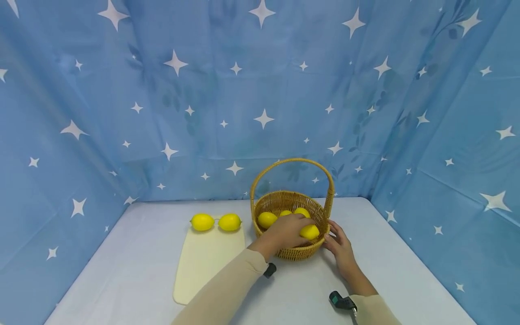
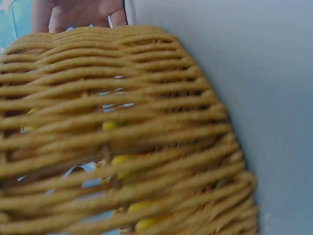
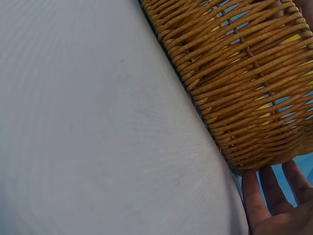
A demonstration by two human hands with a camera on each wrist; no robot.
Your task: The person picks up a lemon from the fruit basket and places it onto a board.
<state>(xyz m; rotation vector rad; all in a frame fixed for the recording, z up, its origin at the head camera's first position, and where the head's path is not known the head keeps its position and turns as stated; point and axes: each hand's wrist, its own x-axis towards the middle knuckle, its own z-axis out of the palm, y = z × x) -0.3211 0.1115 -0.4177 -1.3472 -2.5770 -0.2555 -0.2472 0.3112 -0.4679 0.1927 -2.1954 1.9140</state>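
Note:
A wicker basket (image 1: 293,254) with a tall arched handle stands right of the table's middle, holding several lemons (image 1: 267,220). Over its near rim reaches my left hand (image 1: 286,231), its fingers and thumb around a lemon (image 1: 309,232) at the basket's right side. The left wrist view has mostly the woven wall (image 2: 112,98), with bits of yellow through the gaps. My right hand (image 1: 340,249) touches the outside of the basket at the right; in the right wrist view its fairly straight fingers (image 3: 275,191) meet the weave.
Left of the basket lies a cream cutting board (image 1: 211,257). Two more lemons, one on the left (image 1: 202,222) and one on the right (image 1: 229,222), sit at its far end. A white cloth covers the table (image 1: 122,271); a blue starry curtain (image 1: 227,99) hangs behind and at both sides.

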